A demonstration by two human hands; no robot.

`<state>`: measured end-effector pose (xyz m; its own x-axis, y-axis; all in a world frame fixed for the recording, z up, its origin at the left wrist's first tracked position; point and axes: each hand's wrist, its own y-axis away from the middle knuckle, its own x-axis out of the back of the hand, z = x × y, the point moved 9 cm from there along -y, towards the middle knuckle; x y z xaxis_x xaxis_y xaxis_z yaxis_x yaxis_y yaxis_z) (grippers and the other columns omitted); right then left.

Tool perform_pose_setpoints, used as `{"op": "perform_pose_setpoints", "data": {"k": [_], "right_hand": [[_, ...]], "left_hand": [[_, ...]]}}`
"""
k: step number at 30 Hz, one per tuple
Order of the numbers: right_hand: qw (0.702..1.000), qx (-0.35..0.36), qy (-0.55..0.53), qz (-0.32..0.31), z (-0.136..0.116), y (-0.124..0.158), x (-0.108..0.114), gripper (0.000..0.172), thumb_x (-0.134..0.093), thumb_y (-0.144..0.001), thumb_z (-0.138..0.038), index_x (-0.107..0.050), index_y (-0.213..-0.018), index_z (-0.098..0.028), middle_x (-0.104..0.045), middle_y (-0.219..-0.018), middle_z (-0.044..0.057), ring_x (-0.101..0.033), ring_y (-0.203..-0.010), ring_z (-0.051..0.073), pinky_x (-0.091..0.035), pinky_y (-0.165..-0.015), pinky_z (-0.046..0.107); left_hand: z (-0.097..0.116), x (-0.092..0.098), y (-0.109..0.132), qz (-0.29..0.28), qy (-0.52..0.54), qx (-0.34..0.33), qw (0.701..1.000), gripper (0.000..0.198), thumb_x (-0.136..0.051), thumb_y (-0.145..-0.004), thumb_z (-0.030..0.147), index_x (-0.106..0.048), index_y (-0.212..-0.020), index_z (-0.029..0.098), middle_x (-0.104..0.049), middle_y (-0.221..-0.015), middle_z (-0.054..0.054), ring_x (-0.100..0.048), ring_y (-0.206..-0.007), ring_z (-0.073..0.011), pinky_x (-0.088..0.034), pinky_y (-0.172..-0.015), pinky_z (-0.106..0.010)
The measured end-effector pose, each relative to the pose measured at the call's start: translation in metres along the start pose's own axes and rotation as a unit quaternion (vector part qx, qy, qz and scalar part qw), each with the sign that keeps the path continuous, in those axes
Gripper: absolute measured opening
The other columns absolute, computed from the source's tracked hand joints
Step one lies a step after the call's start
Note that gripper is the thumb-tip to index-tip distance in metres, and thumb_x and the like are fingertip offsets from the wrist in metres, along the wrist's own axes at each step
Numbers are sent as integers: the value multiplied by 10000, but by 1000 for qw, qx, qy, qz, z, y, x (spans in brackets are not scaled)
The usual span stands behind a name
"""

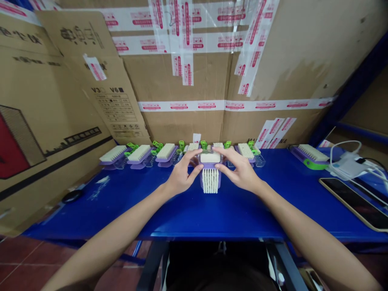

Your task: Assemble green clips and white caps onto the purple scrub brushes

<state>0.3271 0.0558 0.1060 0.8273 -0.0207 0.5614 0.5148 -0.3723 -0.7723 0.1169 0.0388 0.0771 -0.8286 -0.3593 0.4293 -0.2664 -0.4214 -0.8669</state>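
Straight ahead of me, at the middle of the blue table, is a purple brush (210, 181) with cream bristles pointing toward me. A clear plastic case (210, 157) with a white block inside sits at its upper end. My left hand (182, 171) grips the left side of this case between thumb and fingers. On the opposite side, my right hand (241, 167) holds it the same way. Behind my hands, partly covered by them, stand more brushes with green clips (203, 144) and clear plastic parts.
Several purple brushes (139, 153) line the back of the blue table (188, 220). At the right are another brush (311, 153), a white charger with cables (348, 163) and a phone (357, 202). A black disc (72, 196) lies left. Taped cardboard (182, 81) walls the back.
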Motion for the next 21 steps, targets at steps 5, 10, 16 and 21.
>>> {"op": "perform_pose_setpoints", "data": {"k": [5, 10, 16, 21], "right_hand": [[1000, -1, 2, 2, -1, -1, 1, 542, -683, -1178, -353, -581, -1710, -376, -781, -1438, 89, -757, -1093, 281, -674, -1053, 518], [1000, 4, 1, 12, -3, -1, 2, 507, -675, -1177, -356, -608, -1679, -355, -785, -1429, 93, -755, -1079, 277, -678, -1038, 513], [1000, 4, -9, 18, -4, -1, 2, 472, -689, -1164, -346, -631, -1632, -316, -782, -1344, 102, -743, -1043, 270, -681, -978, 495], [1000, 1, -17, 19, -3, -1, 1, 460, -688, -1163, -355, -633, -1617, -308, -780, -1328, 104, -741, -1041, 268, -682, -982, 505]], "left_hand": [[0, -1, 0, 3, 14, 3, 1000, 487, -660, -1193, 364, -541, -1662, 306, -722, -1467, -129, -801, -980, -174, -739, -892, -363], [-2, -1, 1, 2, 15, 5, 1000, 503, -682, -1181, 347, -541, -1662, 304, -717, -1477, -130, -799, -983, -171, -740, -914, -370], [0, -2, 1, -5, 15, 7, 1000, 486, -664, -1190, 344, -539, -1658, 309, -712, -1481, -135, -794, -1004, -182, -737, -892, -373], [1, -3, 1, -7, 15, 13, 1000, 478, -658, -1193, 352, -537, -1653, 310, -709, -1475, -134, -783, -1002, -182, -733, -883, -374]]}}
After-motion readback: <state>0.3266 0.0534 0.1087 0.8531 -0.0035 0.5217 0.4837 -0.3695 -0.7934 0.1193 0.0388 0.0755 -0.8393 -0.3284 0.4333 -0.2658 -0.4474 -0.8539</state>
